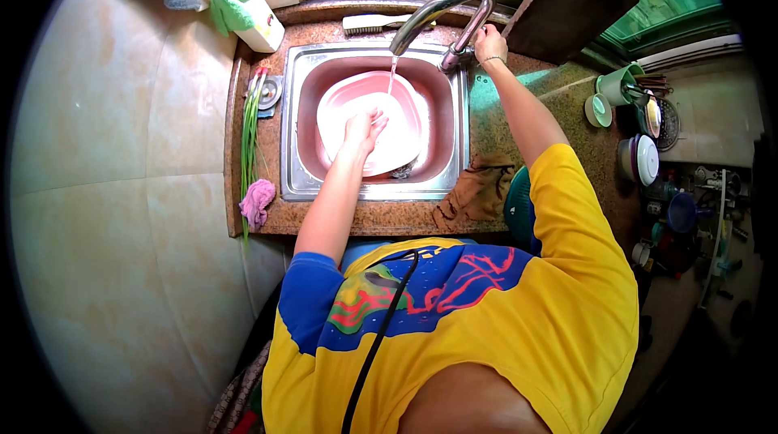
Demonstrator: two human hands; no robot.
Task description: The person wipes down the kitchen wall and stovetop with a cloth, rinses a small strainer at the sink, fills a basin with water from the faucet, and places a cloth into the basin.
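A pink basin (pixel 331 102) sits tilted inside the steel sink (pixel 293 186). Water runs from the curved faucet (pixel 438 4) down into it. My left hand (pixel 369 128) is over the basin beside the stream, palm turned up and fingers loosely bent, with nothing seen in it. My right hand (pixel 490 47) is at the faucet's base on the right, its fingers closed around the lever, which the hand mostly hides. Glare washes out the basin's inside, so its contents cannot be made out.
Green onions (pixel 250 142) and a pink cloth (pixel 258 200) lie left of the sink. Behind it rests a brush (pixel 369 24). A brown cloth (pixel 474 191) lies to the right. A dark board (pixel 571 8) leans by the window; small green containers (pixel 598 110) stand farther right.
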